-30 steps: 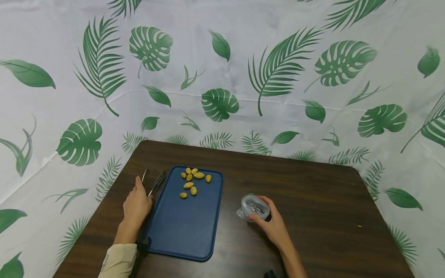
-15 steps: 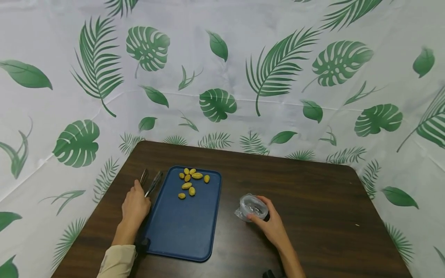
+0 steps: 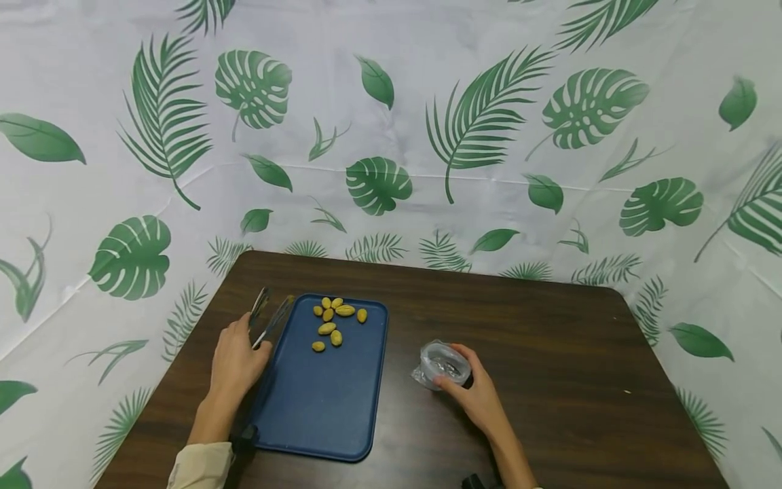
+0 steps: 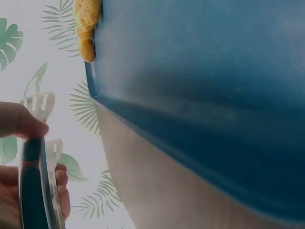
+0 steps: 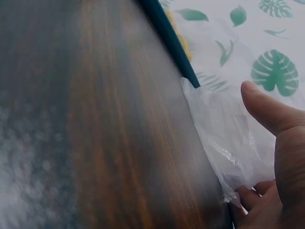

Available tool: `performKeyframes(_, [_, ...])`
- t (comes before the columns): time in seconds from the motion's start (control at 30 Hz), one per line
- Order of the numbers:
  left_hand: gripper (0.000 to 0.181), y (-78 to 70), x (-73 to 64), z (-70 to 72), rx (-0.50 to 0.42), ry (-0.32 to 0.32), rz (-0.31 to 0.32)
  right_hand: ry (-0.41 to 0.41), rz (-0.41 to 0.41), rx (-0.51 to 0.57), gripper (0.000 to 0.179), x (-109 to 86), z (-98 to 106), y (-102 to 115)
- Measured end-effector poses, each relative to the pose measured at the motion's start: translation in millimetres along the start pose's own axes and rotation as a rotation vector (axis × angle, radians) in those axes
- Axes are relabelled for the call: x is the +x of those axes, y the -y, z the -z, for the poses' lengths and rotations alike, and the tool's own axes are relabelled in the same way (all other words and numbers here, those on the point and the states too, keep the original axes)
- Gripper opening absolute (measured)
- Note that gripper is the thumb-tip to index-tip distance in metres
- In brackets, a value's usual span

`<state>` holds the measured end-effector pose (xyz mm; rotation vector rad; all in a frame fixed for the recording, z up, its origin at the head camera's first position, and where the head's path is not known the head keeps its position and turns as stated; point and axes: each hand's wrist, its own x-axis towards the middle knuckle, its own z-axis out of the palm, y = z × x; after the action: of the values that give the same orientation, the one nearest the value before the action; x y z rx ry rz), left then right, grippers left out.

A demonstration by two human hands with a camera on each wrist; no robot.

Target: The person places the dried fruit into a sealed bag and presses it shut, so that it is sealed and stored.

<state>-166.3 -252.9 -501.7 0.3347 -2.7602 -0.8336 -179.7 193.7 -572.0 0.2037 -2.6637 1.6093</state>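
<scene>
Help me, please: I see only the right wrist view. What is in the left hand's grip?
Observer: Tongs; the left hand's grip is around them, as the head view and left wrist view show.
Operator: Thank you. Are the two ends of the tongs together or apart?
Observer: Apart; the head view shows a clear gap between them.
Operator: And the bit of yellow at the top of my picture, where does it belong?
Observer: The head view shows small yellow pieces lying toward the far end of the tray.
</scene>
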Motion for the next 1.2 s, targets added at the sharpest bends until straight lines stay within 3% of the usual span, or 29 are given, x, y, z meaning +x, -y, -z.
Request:
performKeyframes(0.27, [0.067, -8.9, -3.2, 0.3, -0.018, 0.025, -0.072, 0.005, -0.022, 0.016, 0.085, 0.2, -1, 0])
performKeyframes(0.53, [0.069, -12.5, -6.3, -0.3, -0.009, 0.071, -0.122, 0.002, -0.029, 0.042, 0.082, 0.2, 0, 2])
performKeyframes(0.8, [0.067, -15.0, -11.3, -0.6, -0.031, 0.168, -0.124, 0.003, -0.05, 0.006, 0.08, -0.1, 0, 1])
performKeyframes(1.2, [0.065, -18.0, -15.1, -0.3, 0.031, 0.136, -0.155, 0.014, -0.065, 0.006, 0.079, 0.3, 1, 2])
